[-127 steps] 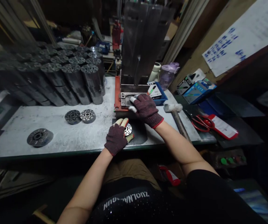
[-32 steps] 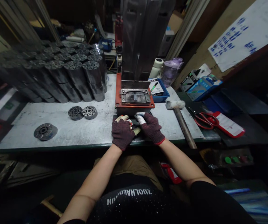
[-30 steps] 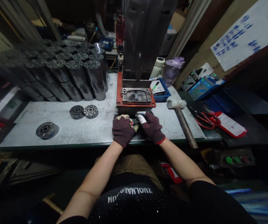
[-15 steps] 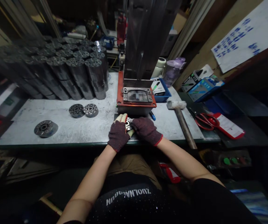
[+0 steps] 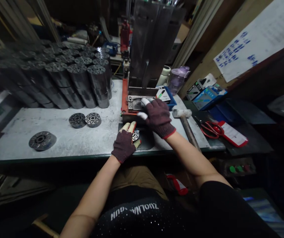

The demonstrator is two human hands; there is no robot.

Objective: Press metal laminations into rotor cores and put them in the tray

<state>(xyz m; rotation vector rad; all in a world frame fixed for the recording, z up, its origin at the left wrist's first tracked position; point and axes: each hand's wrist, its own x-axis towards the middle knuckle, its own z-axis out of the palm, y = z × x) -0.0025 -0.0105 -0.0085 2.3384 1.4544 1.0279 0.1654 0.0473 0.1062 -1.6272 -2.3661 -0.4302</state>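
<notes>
In a dark knit glove with pale fingertips, my left hand [image 5: 125, 143] curls around a slotted metal rotor core [image 5: 136, 135] near the front of the bench. The core rests on a dark mat [image 5: 147, 138], and the hand hides part of it. My right hand [image 5: 159, 117], gloved alike, is over the metal plate [image 5: 135, 103] at the foot of the tall dark dispenser [image 5: 145, 46]. Its thumb and forefinger are apart, with nothing visible between them. The dispenser stands on an orange base [image 5: 124, 99].
Stacked rotor cores [image 5: 76, 84] fill the back left. Loose cores lie before them, one [image 5: 43, 140] nearer the front edge. To the right are a hammer [image 5: 188, 124], red-handled scissors [image 5: 210, 129], a blue tray [image 5: 173, 99] and a purple bottle [image 5: 178, 81].
My right hand has left the rotor core and moved up to the dispenser's metal plate. My left hand stays around the core. The whole view has shifted slightly.
</notes>
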